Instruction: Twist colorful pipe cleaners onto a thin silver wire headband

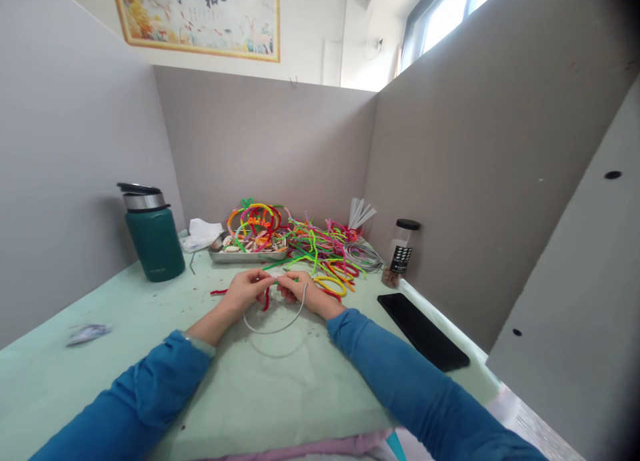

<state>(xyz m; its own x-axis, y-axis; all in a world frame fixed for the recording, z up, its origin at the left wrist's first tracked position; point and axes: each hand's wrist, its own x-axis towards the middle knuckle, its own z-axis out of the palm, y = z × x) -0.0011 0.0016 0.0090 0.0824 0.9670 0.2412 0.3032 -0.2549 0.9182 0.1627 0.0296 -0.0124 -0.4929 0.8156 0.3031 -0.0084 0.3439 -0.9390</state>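
A thin grey wire hoop (274, 332) hangs between my two hands, its lower arc just above the table. My left hand (249, 291) pinches at the top of the hoop with thumb and forefinger. Right beside it, my right hand (300, 291) has its fingers closed at the same spot, almost touching the left fingertips. A bit of green pipe cleaner (293, 279) shows at the right fingertips. Below the left fingers a red pipe cleaner (267, 299) hangs down, and a red end pokes out left of that hand. Exactly how these are joined is hidden by the fingers.
Behind my hands are a metal tray (250, 256) with decorated hoops and a pile of coloured pipe cleaners (320, 241). Coiled grey wire (364, 257) and a lidded jar (399, 254) stand right, near a black phone (423, 331). A green bottle (155, 244) is left. Partitions surround the table.
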